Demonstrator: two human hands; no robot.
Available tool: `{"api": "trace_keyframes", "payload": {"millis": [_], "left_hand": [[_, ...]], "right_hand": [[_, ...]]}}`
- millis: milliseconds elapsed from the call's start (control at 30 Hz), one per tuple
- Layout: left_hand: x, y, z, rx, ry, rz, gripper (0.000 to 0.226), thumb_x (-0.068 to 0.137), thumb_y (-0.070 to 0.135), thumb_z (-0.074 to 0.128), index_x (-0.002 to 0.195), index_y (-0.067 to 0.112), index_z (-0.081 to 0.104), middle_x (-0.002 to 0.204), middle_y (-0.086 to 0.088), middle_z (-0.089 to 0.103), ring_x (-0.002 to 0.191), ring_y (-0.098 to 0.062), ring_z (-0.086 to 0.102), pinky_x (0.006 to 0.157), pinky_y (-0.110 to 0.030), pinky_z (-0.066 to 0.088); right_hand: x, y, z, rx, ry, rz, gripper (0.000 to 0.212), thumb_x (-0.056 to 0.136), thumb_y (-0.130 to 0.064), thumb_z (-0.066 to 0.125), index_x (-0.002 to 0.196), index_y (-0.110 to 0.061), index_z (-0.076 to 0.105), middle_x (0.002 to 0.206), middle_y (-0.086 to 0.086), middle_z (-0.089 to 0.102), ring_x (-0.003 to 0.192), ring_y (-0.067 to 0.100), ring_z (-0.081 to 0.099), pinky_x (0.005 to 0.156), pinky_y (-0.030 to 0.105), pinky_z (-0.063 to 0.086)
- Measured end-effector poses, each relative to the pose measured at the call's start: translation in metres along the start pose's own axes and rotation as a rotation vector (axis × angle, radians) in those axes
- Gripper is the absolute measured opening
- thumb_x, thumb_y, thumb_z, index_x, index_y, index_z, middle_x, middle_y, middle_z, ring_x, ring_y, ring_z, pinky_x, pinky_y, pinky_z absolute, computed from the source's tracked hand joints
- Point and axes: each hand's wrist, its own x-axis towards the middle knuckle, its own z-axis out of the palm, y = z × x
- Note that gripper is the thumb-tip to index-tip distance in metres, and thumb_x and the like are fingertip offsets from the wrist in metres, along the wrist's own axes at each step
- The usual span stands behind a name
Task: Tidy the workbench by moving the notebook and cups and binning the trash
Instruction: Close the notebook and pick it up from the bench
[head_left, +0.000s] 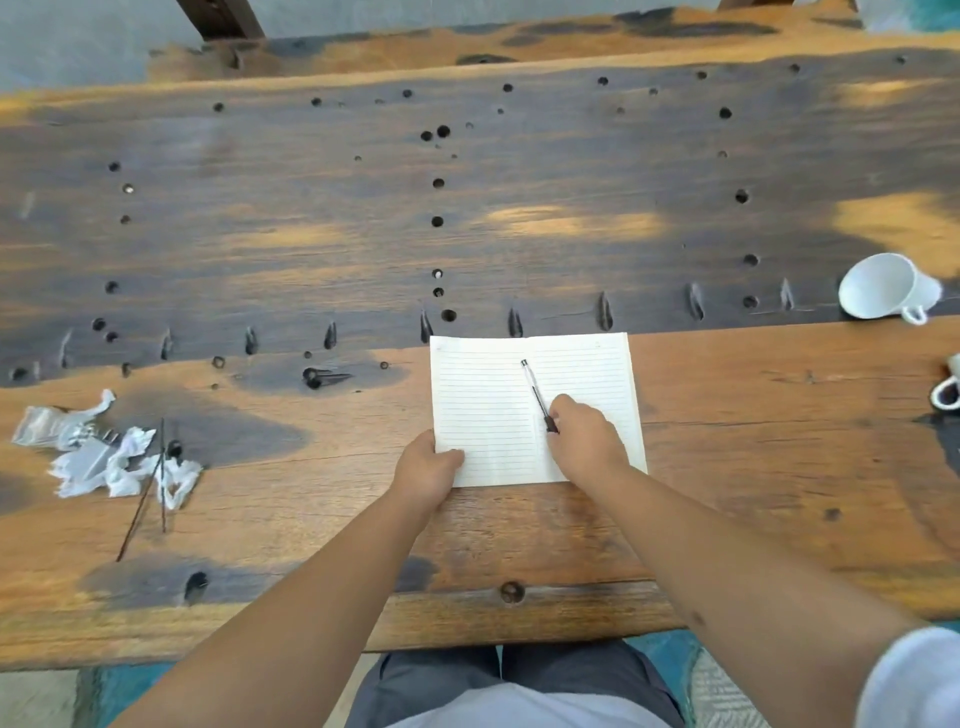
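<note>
The notebook (530, 408) lies open and flat on the wooden workbench (727, 457), near the middle of the near plank, with its lined pages facing up. A pen (537, 395) rests slanted across the fold of the pages. The left hand (428, 470) grips the near left corner of the notebook, thumb on top of the page and fingers curled under the edge. The right hand (584, 439) lies on the right page, fingers bent and closed around the dark near end of the pen.

Far to the right, a white cup (883, 287) lies tipped on its side, its mouth turned to the left. A second cup (948, 389) shows only partly at the right edge. On the left, well apart from the notebook, crumpled white paper and plastic trash (109, 452) sits together with some thin dark sticks (143, 499).
</note>
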Motion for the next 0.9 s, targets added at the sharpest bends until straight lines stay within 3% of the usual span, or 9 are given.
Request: {"api": "trace_keyframes", "payload": {"millis": [133,300,400,500,567,700,800,900], "left_hand": [[-0.008,-0.001,-0.008,-0.082,-0.096,0.095,0.033,0.093,0.009,0.055,0.119,0.028,0.061,0.114,0.006,0.067,0.097,-0.008,0.063,0.074,-0.023,0.048],[-0.022,0.001,-0.023,-0.046,-0.202,0.209,0.041,0.093,0.008,0.055,0.12,0.038,0.06,0.116,0.013,0.068,0.106,-0.008,0.064,0.086,-0.027,0.052],[-0.027,0.008,-0.031,-0.067,-0.242,0.212,0.045,0.092,0.006,0.055,0.113,0.044,0.063,0.108,0.017,0.071,0.097,-0.005,0.067,0.084,-0.03,0.054],[-0.036,0.017,-0.035,-0.063,-0.33,0.249,0.041,0.094,0.013,0.054,0.125,0.039,0.06,0.093,0.022,0.07,0.076,0.0,0.064,0.067,-0.017,0.048],[-0.039,0.021,-0.032,-0.048,-0.382,0.231,0.034,0.096,0.026,0.052,0.126,0.042,0.059,0.097,0.02,0.068,0.083,-0.002,0.06,0.07,-0.022,0.043],[-0.029,0.024,-0.009,0.015,-0.451,0.196,0.032,0.098,0.033,0.047,0.127,0.038,0.059,0.128,0.019,0.056,0.111,0.001,0.052,0.09,-0.026,0.037],[-0.017,0.024,0.014,-0.024,-0.455,0.171,0.028,0.098,0.025,0.05,0.123,0.026,0.062,0.127,0.012,0.056,0.1,0.016,0.054,0.08,-0.008,0.041],[-0.003,0.019,0.041,0.031,-0.308,0.177,0.034,0.095,0.028,0.057,0.128,0.024,0.056,0.138,0.0,0.049,0.116,-0.008,0.053,0.086,-0.021,0.044]], "right_hand": [[-0.001,-0.012,0.009,0.351,-0.012,0.115,0.015,0.083,-0.014,0.063,0.095,-0.02,0.056,0.087,0.001,0.062,0.071,0.017,0.061,0.066,0.032,0.054],[-0.004,-0.021,0.019,0.328,-0.065,0.143,0.011,0.082,-0.02,0.065,0.09,-0.023,0.058,0.093,0.003,0.066,0.081,0.021,0.063,0.071,0.033,0.053],[-0.011,-0.015,0.017,0.297,-0.052,0.118,0.021,0.088,-0.032,0.061,0.105,-0.019,0.058,0.102,0.004,0.066,0.086,0.022,0.061,0.075,0.035,0.052],[-0.017,0.004,0.01,0.255,0.074,0.16,0.036,0.092,-0.036,0.055,0.123,-0.017,0.054,0.127,0.006,0.057,0.109,0.028,0.056,0.086,0.038,0.047],[-0.02,0.019,0.005,0.276,0.181,0.27,0.043,0.092,-0.034,0.054,0.13,-0.016,0.05,0.137,0.009,0.048,0.122,0.032,0.046,0.093,0.041,0.042],[-0.023,0.039,0.001,0.518,0.24,0.408,0.035,0.096,-0.038,0.045,0.119,-0.016,0.058,0.119,0.009,0.06,0.099,0.025,0.053,0.078,0.035,0.039],[-0.024,0.037,0.0,0.961,0.205,0.513,0.046,0.096,-0.053,0.034,0.116,-0.022,0.061,0.111,0.004,0.067,0.098,0.023,0.061,0.085,0.04,0.046],[-0.023,0.041,-0.001,1.143,0.17,0.565,0.047,0.094,-0.059,0.034,0.101,-0.023,0.063,0.101,0.002,0.071,0.091,0.021,0.067,0.078,0.037,0.048]]}}
